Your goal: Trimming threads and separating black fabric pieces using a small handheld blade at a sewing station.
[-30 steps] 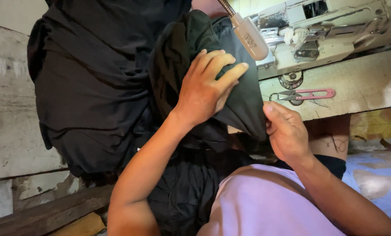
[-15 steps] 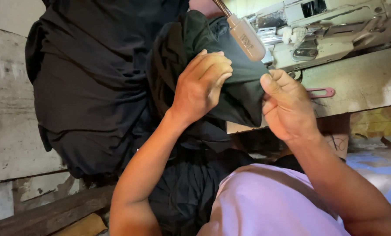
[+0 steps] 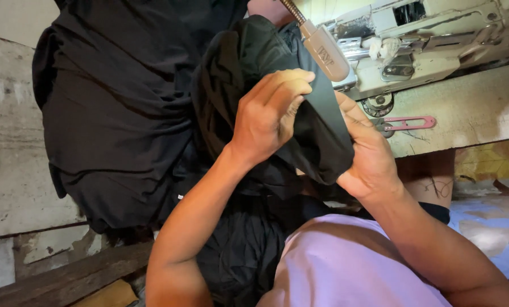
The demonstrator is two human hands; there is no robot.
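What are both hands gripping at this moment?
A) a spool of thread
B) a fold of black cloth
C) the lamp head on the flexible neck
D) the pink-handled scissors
B: the left hand and right hand both pinch the black cloth between them, while the scissors lie untouched on the table beside the sewing machine.

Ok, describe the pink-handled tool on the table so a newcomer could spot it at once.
Start at the pale sewing machine along the top right, on the worn light table. Just below its base, right of the person's right hand, lies a pair of scissors, flat on the tabletop. Its long pink handle loop is the only bright colour there, beside a round metal disc.
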